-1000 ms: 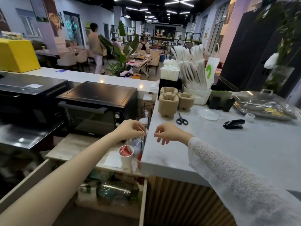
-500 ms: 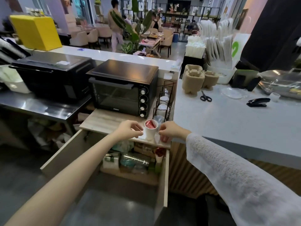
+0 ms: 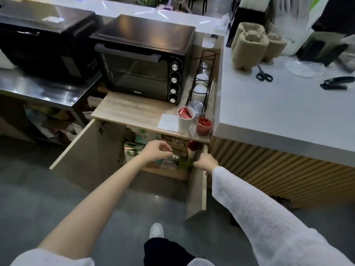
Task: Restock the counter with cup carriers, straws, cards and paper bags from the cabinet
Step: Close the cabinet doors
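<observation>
the left hand (image 3: 156, 151) reaches into the open cabinet (image 3: 92, 150) under the wooden shelf, fingers curled narrow around something clear and shiny, probably a wrapped pack, though i cannot tell what it is or whether it is truly gripped; the right hand (image 3: 205, 163) is half closed at the top edge of the right door (image 3: 197, 189), seemingly resting on it or holding it, with nothing else in it; both doors stand swung out toward the person, the left door (image 3: 82, 148) wide open.

inside the cabinet lie crowded packets, green and clear wrapping, too jumbled to name; any straws, cards or bags there cannot be picked out.

on the shelf (image 3: 134, 110) above, at its right front corner, stand a white cup (image 3: 185, 120) of red sachets and a clear cup (image 3: 204, 124) of red bits, just beside each other; a wire rack (image 3: 201, 81) of lids runs along the right edge, and an oven (image 3: 142, 58) fills the back.

on the counter (image 3: 278, 120) to the right, cup carriers (image 3: 249, 45) are stacked near the far left corner, with scissors (image 3: 264, 74) and a stapler (image 3: 338, 83) nearer the middle; white straws or sleeves blur at the far edge.

as a judgement, carriers look stocked; this is the fetching step for a further item, so carrying it up and placing it are left.
</observation>
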`<state>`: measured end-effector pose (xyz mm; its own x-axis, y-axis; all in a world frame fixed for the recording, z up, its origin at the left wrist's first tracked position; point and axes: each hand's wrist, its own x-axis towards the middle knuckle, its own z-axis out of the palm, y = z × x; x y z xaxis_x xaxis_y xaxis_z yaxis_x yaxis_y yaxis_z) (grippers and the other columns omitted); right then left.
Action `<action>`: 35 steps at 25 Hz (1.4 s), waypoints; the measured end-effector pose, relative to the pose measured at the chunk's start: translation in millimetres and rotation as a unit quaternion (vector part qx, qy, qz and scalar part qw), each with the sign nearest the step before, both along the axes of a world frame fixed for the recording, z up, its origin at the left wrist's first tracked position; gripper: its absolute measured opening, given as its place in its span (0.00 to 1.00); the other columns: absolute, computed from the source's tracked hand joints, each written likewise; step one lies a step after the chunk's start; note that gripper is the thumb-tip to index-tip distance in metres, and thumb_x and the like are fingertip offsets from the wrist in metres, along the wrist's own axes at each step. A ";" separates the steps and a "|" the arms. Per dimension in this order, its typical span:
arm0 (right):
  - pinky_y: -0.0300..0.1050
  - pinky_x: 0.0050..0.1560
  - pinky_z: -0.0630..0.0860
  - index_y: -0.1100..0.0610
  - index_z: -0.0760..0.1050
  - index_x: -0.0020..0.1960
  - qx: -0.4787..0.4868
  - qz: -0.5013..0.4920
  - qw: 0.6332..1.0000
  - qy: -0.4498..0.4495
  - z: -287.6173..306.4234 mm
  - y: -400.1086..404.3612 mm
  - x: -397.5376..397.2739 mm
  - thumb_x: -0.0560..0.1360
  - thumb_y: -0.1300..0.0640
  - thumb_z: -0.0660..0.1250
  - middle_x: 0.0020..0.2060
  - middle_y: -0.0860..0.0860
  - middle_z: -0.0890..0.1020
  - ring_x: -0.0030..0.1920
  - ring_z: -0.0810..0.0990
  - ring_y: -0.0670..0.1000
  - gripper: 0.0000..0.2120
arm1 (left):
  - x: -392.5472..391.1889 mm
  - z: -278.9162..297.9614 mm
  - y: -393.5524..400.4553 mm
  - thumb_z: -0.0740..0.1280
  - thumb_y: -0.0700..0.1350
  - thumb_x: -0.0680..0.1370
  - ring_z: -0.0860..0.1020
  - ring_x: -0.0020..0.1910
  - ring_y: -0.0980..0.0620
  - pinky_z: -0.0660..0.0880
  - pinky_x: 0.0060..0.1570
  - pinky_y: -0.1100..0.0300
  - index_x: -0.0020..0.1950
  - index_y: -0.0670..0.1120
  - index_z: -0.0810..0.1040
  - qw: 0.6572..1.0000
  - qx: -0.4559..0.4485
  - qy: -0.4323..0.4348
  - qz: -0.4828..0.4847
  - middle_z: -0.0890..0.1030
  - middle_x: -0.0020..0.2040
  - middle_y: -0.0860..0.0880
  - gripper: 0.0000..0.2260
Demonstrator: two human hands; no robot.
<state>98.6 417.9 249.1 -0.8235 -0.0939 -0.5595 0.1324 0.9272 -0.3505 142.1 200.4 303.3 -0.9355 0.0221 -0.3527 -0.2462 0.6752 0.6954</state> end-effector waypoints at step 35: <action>0.59 0.62 0.76 0.61 0.61 0.71 -0.147 -0.476 0.848 -0.181 -133.1 -102.1 -21.9 0.78 0.68 0.61 0.66 0.60 0.72 0.65 0.74 0.63 0.23 | -56.3 -160.1 -21.4 0.75 0.46 0.70 0.80 0.55 0.51 0.76 0.56 0.57 0.60 0.45 0.80 0.948 -0.055 -0.183 -0.256 0.82 0.56 0.48 0.19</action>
<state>76.7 315.8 115.9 -0.3845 0.3376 -0.8592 0.9197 0.2197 -0.3253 85.8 179.0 143.2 -0.6264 0.3842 -0.6782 -0.0788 0.8344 0.5455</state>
